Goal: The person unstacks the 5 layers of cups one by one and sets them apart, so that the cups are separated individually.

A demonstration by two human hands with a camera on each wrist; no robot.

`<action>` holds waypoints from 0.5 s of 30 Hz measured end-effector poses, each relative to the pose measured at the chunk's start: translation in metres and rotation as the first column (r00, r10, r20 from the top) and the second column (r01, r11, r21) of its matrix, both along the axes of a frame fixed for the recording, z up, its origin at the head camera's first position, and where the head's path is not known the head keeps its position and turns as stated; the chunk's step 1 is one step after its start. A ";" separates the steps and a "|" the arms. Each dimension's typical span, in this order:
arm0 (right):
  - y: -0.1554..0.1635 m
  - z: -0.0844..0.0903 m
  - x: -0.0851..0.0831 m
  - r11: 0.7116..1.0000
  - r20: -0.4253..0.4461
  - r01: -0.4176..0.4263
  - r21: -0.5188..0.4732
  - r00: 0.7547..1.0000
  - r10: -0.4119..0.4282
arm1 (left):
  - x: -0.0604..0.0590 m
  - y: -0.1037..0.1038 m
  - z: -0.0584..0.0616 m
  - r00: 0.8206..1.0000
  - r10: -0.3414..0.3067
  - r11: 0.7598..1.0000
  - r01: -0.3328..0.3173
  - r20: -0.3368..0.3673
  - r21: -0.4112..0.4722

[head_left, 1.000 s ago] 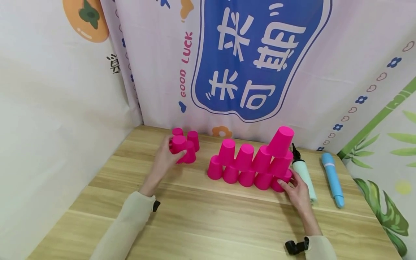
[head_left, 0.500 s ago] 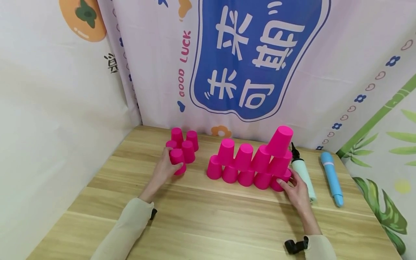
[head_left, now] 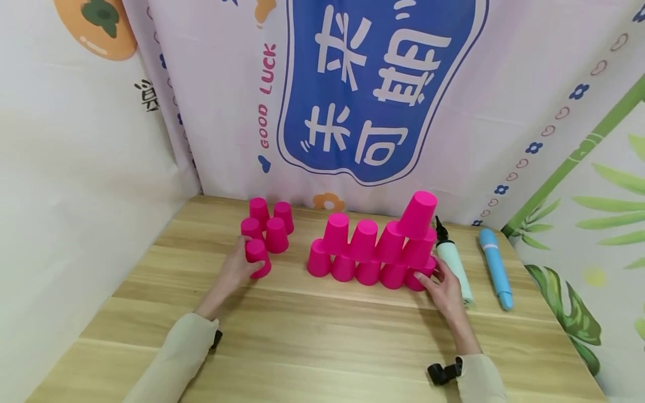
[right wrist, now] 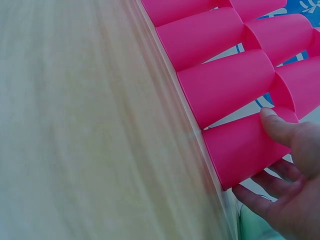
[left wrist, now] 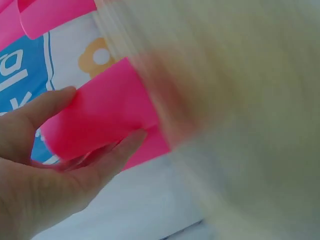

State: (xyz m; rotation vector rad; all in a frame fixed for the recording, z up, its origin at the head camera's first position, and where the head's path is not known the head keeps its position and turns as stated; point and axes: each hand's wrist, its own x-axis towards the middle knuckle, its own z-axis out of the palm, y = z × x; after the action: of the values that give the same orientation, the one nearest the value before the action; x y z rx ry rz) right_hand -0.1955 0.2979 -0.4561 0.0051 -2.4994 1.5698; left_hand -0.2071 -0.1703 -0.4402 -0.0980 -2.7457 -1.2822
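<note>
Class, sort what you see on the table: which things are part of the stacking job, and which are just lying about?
In use: pink cup in the left hand; cup pyramid, touched by the right hand; four spare cups.
Lying about: white pump; blue tube.

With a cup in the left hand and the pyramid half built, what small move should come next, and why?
Probably carry the cup in the left hand across to the pyramid: its third tier holds only one cup, and the right hand steadies the bottom-right cup.
</note>
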 end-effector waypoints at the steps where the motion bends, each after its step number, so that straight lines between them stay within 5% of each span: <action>1: 0.000 0.000 0.000 1.000 0.000 -0.002 0.000 1.000 0.002 | 0.002 -0.001 0.003 1.000 -0.011 1.000 0.011 0.003 -0.012; 4: 0.001 -0.003 -0.005 1.000 0.003 -0.004 0.012 1.000 0.004 | 0.011 -0.003 0.024 1.000 -0.015 0.997 0.013 -0.019 -0.077; 8: 0.006 -0.011 -0.012 1.000 0.003 -0.010 0.023 1.000 0.010 | 0.015 0.013 0.066 0.987 -0.019 0.996 0.004 -0.161 -0.092; 12: 0.008 -0.015 -0.013 1.000 -0.002 -0.014 -0.004 1.000 0.014 | 0.004 0.061 0.109 0.936 -0.120 0.993 0.109 -0.331 -0.051; 15: 0.008 -0.019 -0.011 1.000 -0.012 -0.003 -0.022 1.000 0.003 | -0.007 0.108 0.131 0.880 -0.256 0.964 0.262 -0.400 -0.042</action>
State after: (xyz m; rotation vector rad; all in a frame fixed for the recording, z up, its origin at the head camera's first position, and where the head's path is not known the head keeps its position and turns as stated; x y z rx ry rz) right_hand -0.2068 0.3055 -0.4747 0.0149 -2.4745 1.5935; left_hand -0.2143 -0.0621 -0.3088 -0.6727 -2.4216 -1.1744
